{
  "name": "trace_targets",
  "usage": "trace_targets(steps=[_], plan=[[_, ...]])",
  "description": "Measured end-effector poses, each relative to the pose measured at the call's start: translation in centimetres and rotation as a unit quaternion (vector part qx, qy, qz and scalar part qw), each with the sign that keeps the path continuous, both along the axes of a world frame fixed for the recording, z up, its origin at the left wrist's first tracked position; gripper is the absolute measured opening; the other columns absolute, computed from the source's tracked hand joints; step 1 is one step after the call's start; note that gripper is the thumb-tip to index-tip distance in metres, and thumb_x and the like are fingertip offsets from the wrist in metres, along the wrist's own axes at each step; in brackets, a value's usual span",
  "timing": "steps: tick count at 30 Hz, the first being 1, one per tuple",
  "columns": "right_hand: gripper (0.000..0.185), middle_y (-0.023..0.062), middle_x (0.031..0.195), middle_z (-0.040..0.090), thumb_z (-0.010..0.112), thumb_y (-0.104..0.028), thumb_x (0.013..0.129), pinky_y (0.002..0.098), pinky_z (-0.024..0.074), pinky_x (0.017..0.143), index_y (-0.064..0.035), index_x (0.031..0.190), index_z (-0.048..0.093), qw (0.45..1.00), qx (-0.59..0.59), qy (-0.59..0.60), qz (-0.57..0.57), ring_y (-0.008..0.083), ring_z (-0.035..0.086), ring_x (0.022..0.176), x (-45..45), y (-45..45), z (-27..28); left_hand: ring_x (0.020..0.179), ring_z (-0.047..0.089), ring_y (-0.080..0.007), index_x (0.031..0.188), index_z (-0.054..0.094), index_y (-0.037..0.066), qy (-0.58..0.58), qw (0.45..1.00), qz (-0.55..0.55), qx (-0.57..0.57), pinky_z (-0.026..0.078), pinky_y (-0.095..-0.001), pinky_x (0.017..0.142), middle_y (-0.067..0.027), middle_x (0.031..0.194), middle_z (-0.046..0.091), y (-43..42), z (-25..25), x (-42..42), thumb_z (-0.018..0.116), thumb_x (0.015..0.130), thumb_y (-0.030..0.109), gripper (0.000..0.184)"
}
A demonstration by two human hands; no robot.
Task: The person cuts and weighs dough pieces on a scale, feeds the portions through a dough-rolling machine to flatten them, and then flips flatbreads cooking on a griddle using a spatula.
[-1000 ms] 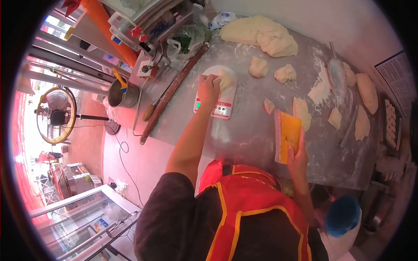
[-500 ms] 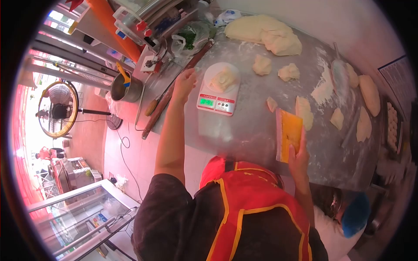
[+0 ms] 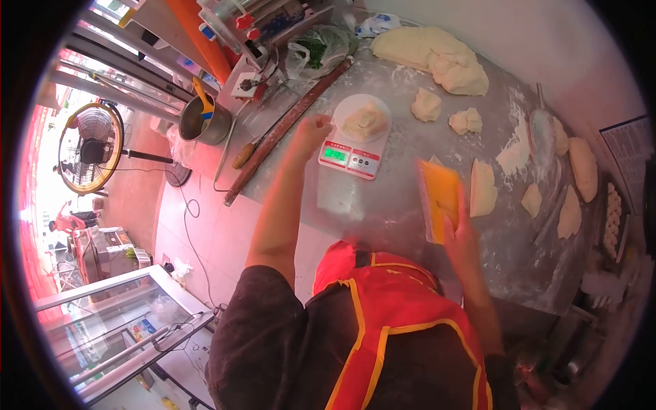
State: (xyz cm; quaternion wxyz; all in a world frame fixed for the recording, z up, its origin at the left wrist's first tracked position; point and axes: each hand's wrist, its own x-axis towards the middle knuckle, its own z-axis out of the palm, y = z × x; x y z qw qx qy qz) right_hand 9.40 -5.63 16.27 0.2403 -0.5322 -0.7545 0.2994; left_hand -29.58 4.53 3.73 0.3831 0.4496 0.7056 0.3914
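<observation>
Yellow scraper point(image 3: 439, 195) gripped in my right hand point(image 3: 462, 238), near the front edge of the floury table point(image 3: 400, 188). My left hand point(image 3: 315, 130) is curled just beside the scale point(image 3: 373, 164), can't tell if it's pinching anything. Dough lump point(image 3: 367, 123) sits on the scale's round plate point(image 3: 343, 112), display point(image 3: 335, 155) lit green.

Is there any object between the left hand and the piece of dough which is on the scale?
No separate object is visible between the left hand and the dough piece; only the bare edge of the scale's white round plate lies between.
</observation>
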Motion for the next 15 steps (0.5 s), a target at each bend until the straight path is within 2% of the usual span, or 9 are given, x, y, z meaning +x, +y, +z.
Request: trace_targets(steps=[1, 3, 7, 10, 12, 13, 15], plan=[[0.066, 0.0250, 0.130, 0.047, 0.048, -0.002, 0.086, 0.0439, 0.0467, 0.086, -0.0095, 0.145, 0.020, 0.999, 0.040, 0.002, 0.025, 0.0434, 0.052, 0.111, -0.6, 0.5, -0.1, 0.077, 0.063, -0.0199, 0.107, 0.064, 0.001, 0.006, 1.000, 0.000, 0.006, 0.049, -0.0311, 0.071, -0.0118, 0.085, 0.066, 0.1, -0.6, 0.1, 0.066, 0.077, 0.018, 0.034], [0.068, 0.0253, 0.131, 0.046, 0.049, 0.000, 0.084, 0.0437, 0.0474, 0.085, -0.0095, 0.145, 0.020, 0.997, 0.049, 0.017, 0.057, 0.0426, 0.051, 0.112, -2.3, 1.8, 0.1, 0.076, 0.063, -0.0191, 0.106, 0.064, 0.000, 0.017, 1.000, -0.001, 0.017, 0.050, -0.0312, 0.070, -0.0119, 0.085, 0.066, 0.3, -1.6, 0.3, 0.067, 0.077, 0.019, 0.035], [0.071, 0.0221, 0.134, 0.044, 0.050, 0.004, 0.083, 0.0440, 0.0462, 0.088, -0.0105, 0.145, 0.020, 0.992, 0.062, 0.047, 0.096, 0.0415, 0.049, 0.115, -6.6, 3.8, 0.2, 0.074, 0.063, -0.0194, 0.106, 0.064, 0.000, 0.026, 1.000, -0.001, 0.008, 0.050, -0.0323, 0.068, -0.0123, 0.082, 0.065, 0.1, 0.3, 2.3, 0.070, 0.076, 0.023, 0.039], [0.073, 0.0247, 0.126, 0.050, 0.051, 0.005, 0.082, 0.0451, 0.0473, 0.085, -0.0105, 0.145, 0.019, 0.992, 0.053, 0.011, 0.113, 0.0424, 0.053, 0.108, -9.4, 5.0, -0.4, 0.072, 0.063, -0.0204, 0.104, 0.064, 0.000, 0.045, 0.999, 0.008, -0.003, 0.050, -0.0331, 0.066, -0.0120, 0.080, 0.064, 0.4, 0.0, 3.2, 0.071, 0.075, 0.027, 0.040], [0.076, 0.0237, 0.099, 0.057, 0.050, 0.006, 0.080, 0.0479, 0.0485, 0.073, -0.0120, 0.146, 0.018, 0.990, 0.078, 0.003, 0.118, 0.0411, 0.058, 0.087, -11.0, 5.7, -1.0, 0.070, 0.063, -0.0208, 0.102, 0.065, 0.001, 0.044, 0.999, 0.017, 0.003, 0.050, -0.0333, 0.065, -0.0109, 0.078, 0.064, 0.6, -0.3, 3.6, 0.072, 0.074, 0.028, 0.039], [0.077, 0.0232, 0.086, 0.060, 0.050, 0.006, 0.079, 0.0492, 0.0490, 0.067, -0.0128, 0.146, 0.017, 0.989, 0.090, 0.000, 0.121, 0.0405, 0.060, 0.077, -11.6, 6.0, -1.3, 0.067, 0.062, -0.0181, 0.101, 0.065, 0.000, 0.040, 0.999, 0.020, 0.009, 0.050, -0.0313, 0.061, -0.0096, 0.077, 0.063, 0.7, -1.1, 3.7, 0.071, 0.076, 0.025, 0.036], [0.077, 0.0233, 0.085, 0.060, 0.049, 0.004, 0.080, 0.0497, 0.0492, 0.066, -0.0139, 0.147, 0.016, 0.989, 0.080, -0.023, 0.123, 0.0410, 0.061, 0.075, -12.8, 6.5, -2.0, 0.062, 0.059, -0.0125, 0.099, 0.065, -0.001, 0.032, 0.999, 0.024, 0.021, 0.050, -0.0273, 0.054, -0.0069, 0.076, 0.062, 0.9, -1.9, 3.9, 0.071, 0.078, 0.020, 0.030]])
